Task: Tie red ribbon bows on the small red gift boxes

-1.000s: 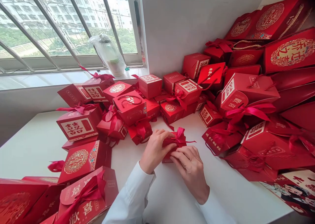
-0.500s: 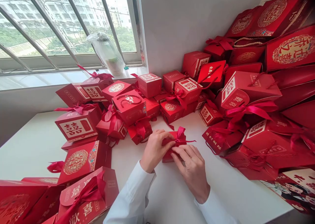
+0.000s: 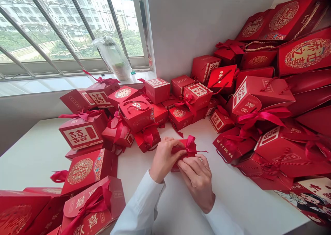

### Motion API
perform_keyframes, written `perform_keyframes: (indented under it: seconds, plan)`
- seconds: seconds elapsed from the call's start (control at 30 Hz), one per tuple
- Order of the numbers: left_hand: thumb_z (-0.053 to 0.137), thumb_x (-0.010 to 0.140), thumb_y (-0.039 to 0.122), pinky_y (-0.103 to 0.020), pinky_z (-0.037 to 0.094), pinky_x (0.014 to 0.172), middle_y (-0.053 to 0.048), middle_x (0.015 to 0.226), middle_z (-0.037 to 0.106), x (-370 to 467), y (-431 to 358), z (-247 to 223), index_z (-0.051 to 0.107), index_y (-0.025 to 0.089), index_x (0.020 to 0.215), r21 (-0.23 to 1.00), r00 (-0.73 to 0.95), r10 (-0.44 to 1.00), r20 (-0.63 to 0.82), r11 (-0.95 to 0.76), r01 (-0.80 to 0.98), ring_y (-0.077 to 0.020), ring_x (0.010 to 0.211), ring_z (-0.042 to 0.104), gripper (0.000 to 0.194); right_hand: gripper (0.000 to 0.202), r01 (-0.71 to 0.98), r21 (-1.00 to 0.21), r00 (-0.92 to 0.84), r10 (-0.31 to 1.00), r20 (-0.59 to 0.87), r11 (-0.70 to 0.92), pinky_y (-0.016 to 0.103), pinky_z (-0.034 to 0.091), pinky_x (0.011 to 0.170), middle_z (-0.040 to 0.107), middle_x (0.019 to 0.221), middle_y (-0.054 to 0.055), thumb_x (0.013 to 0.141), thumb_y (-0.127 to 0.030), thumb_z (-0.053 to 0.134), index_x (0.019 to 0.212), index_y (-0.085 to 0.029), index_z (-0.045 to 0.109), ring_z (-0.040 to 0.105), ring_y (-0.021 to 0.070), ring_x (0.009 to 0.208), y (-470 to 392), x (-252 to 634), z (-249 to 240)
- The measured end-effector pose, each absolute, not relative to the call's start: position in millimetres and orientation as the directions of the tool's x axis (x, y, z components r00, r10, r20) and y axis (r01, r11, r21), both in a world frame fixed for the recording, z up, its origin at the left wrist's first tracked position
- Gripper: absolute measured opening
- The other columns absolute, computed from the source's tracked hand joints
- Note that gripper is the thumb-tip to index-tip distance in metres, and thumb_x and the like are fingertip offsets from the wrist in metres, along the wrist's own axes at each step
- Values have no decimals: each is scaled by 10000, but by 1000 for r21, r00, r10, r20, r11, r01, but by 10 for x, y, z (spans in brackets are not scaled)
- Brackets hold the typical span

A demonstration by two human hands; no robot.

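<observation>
A small red gift box (image 3: 184,142) sits on the white table in front of me, mostly covered by my hands. On its top is a glossy crimson ribbon bow (image 3: 190,144), one loop standing up and a thin tail pointing right. My left hand (image 3: 167,157) is at the box's left side, thumb and forefinger pinched on the ribbon at the bow's left. My right hand (image 3: 197,178) bends over the front of the box, its fingers pressed together close to the knot. Whatever lies under the right fingertips is hidden.
Red gift boxes with ribbons and cord handles (image 3: 136,112) crowd the white table's (image 3: 139,193) back and left. A taller pile of red boxes and bags (image 3: 274,135) fills the right side. A plastic-wrapped cup (image 3: 117,61) stands on the sill by a barred window.
My right hand has shifted slightly left and down, its fingers drawing closer together near the knot. My left hand keeps its pinch at almost the same spot.
</observation>
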State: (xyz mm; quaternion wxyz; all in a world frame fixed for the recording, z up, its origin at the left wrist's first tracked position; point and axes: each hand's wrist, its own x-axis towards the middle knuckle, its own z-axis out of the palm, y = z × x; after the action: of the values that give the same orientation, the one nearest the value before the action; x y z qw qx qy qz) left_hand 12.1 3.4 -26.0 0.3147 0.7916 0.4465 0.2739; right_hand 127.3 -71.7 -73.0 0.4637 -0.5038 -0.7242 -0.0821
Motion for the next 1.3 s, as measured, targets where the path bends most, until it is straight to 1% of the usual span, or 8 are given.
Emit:
perform_keyframes:
  seconds: [0.4, 0.67, 0.77, 0.83, 0.93, 1.03, 1.13, 1.3]
  plan:
    - [667, 772, 166, -261, 405, 723, -4, 729, 658, 107, 38, -260, 682, 196, 695, 760, 439, 888, 139, -380, 528, -168, 802, 542, 84, 205, 729, -388, -60, 618, 784, 564, 367, 435, 747, 687, 815, 28, 886, -58, 541, 993, -183, 663, 589, 176, 759, -726, 1171, -764]
    - [656, 790, 204, -264, 393, 721, -1, 720, 653, 75, 44, -269, 675, 199, 699, 747, 463, 877, 128, -392, 537, -169, 789, 528, 93, 182, 722, -377, -88, 617, 782, 581, 353, 439, 713, 670, 797, 33, 875, -65, 562, 994, -181, 638, 556, 178, 740, -738, 1193, -747]
    - [644, 806, 239, -268, 385, 720, -2, 743, 658, 64, 51, -250, 675, 201, 727, 743, 483, 867, 120, -402, 536, -169, 787, 529, 93, 184, 773, -359, -38, 604, 796, 522, 363, 449, 734, 644, 857, 61, 850, -134, 626, 1030, -172, 619, 546, 197, 782, -762, 1316, -710]
    - [644, 809, 255, -272, 380, 719, -4, 751, 659, 56, 53, -229, 676, 201, 750, 738, 500, 858, 117, -412, 534, -172, 783, 528, 86, 248, 835, -356, 46, 591, 806, 420, 380, 452, 773, 614, 937, 92, 836, -158, 647, 1080, -168, 602, 537, 223, 853, -758, 1450, -694]
    - [655, 797, 228, -273, 378, 721, -4, 763, 669, 49, 53, -205, 671, 196, 759, 737, 512, 852, 110, -415, 533, -173, 779, 529, 52, 271, 894, -369, 126, 647, 752, 254, 406, 435, 834, 590, 1031, 106, 846, -188, 630, 1116, -182, 599, 507, 255, 948, -715, 1649, -692]
    - [660, 788, 195, -267, 379, 721, 0, 772, 674, 44, 48, -205, 668, 195, 752, 735, 505, 856, 116, -416, 536, -172, 784, 532, 37, 170, 901, -353, 77, 706, 704, 253, 402, 415, 841, 641, 946, 58, 876, -150, 578, 1029, -202, 631, 507, 239, 912, -686, 1742, -699]
    - [648, 795, 176, -262, 379, 721, 7, 763, 674, 43, 40, -222, 669, 201, 747, 730, 502, 855, 134, -427, 533, -167, 783, 536, 58, 168, 902, -297, 4, 682, 732, 314, 407, 386, 856, 660, 800, 16, 888, -85, 538, 956, -202, 637, 510, 204, 813, -729, 1712, -690]
    - [621, 805, 155, -273, 392, 743, 10, 759, 676, 56, 50, -253, 649, 200, 737, 721, 520, 839, 159, -458, 519, -162, 773, 551, 86, 204, 909, -217, -98, 690, 717, 355, 470, 299, 974, 649, 772, 9, 893, -65, 491, 943, -194, 640, 518, 194, 795, -866, 1613, -672]
